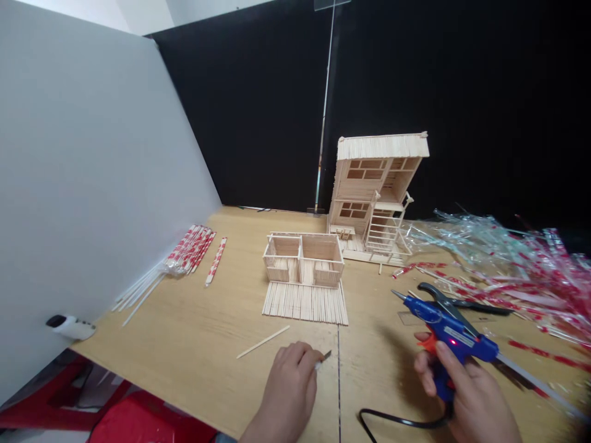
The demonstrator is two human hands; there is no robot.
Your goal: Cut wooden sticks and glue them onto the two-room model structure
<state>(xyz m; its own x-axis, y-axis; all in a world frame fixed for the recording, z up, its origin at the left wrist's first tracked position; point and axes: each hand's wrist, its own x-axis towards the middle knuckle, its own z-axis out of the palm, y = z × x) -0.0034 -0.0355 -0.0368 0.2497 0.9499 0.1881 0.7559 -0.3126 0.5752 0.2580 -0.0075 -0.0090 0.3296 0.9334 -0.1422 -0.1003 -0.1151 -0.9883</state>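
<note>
My right hand (pixel 475 394) grips a blue hot glue gun (pixel 452 332), with fingers by its orange trigger. A small red light glows on its side, and a glue stick sticks out of the back. My left hand (pixel 290 384) is closed around a small craft knife (pixel 327 355); only its dark, pointed tip and a pale bit show past the fingers. A thin bare wooden stick (pixel 263 342) lies beyond that hand. Farther off sits a low, roofless two-room stick model (pixel 305 258), with a slatted stick platform (pixel 305 303) in front of it.
A two-storey stick house (pixel 378 197) stands at the back. Dark-handled pliers (pixel 480 306) lie behind the glue gun. Clear and red wrappers (pixel 517 258) heap at right. Wrapped chopsticks (pixel 191 249) lie at left, near a white object with a black end (pixel 71 327). A black cord (pixel 397 420) trails below.
</note>
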